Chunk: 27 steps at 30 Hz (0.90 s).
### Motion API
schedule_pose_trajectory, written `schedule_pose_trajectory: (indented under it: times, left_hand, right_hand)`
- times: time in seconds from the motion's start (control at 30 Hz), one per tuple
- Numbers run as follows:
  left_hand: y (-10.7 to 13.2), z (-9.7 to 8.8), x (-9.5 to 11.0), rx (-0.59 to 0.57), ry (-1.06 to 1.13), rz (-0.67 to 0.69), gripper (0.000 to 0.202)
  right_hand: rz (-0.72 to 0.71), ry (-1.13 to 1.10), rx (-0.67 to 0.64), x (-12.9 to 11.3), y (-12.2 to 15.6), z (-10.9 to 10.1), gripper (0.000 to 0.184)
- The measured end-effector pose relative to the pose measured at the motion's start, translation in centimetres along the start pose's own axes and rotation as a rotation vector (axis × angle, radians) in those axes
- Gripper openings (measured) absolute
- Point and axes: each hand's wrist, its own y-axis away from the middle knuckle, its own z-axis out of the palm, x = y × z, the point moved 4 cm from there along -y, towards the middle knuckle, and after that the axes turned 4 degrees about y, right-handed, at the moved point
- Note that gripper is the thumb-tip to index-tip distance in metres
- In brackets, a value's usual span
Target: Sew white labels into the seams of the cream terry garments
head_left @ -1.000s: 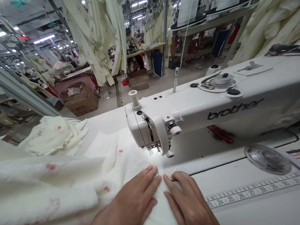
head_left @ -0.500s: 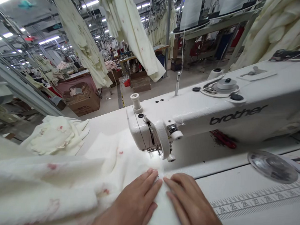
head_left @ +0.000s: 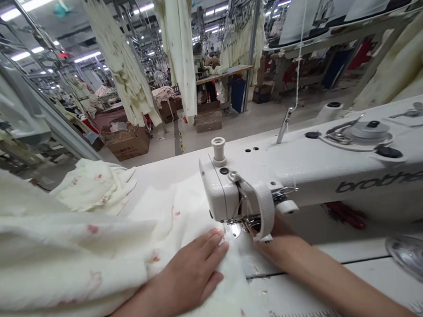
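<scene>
My left hand (head_left: 197, 266) lies flat with outstretched fingers on a cream fabric with pinkish prints (head_left: 125, 260). Its fingertips rest just in front of the lit needle area of a white sewing machine (head_left: 216, 191). A small white piece (head_left: 222, 241) shows at the fingertips; what it is I cannot make out. My right hand (head_left: 278, 242) reaches under the machine arm, behind the needle end. The machine head hides its fingers, so whether they hold anything cannot be seen.
A crumpled cream cloth (head_left: 93, 184) lies on the table at the left. Under the machine arm lies a red-handled tool (head_left: 347, 215). A clear round disc (head_left: 414, 259) sits at the right. Thread (head_left: 300, 56) runs down to the machine; cream garments (head_left: 175, 48) hang beyond.
My right hand has left the fabric in front of the needle and moved forward, under the machine arm. My left hand stays on the fabric. The view has shifted, so the machine appears farther right.
</scene>
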Motion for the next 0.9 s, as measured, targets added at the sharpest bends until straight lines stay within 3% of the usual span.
schedule_pose_trajectory:
  times: [0.13,0.23,0.67,0.9]
  left_hand:
    - [0.0,0.3,-0.2,-0.004,0.005,0.003,0.05]
    - [-0.1,0.4,-0.2,-0.032,-0.012,0.003,0.049]
    - [-0.2,0.2,-1.1,-0.031,0.016,-0.018,0.048]
    - [-0.2,0.0,-1.3,0.041,0.011,0.007,0.044]
  right_hand:
    - [-0.133,0.041,-0.092,-4.2,3.0,-2.1,0.046]
    - [-0.157,0.107,-0.12,-5.6,4.4,-2.0,0.046]
    - [-0.086,0.086,-0.137,-5.3,4.2,-1.1,0.064]
    - [-0.069,0.05,-0.07,-5.4,3.6,-1.8,0.048]
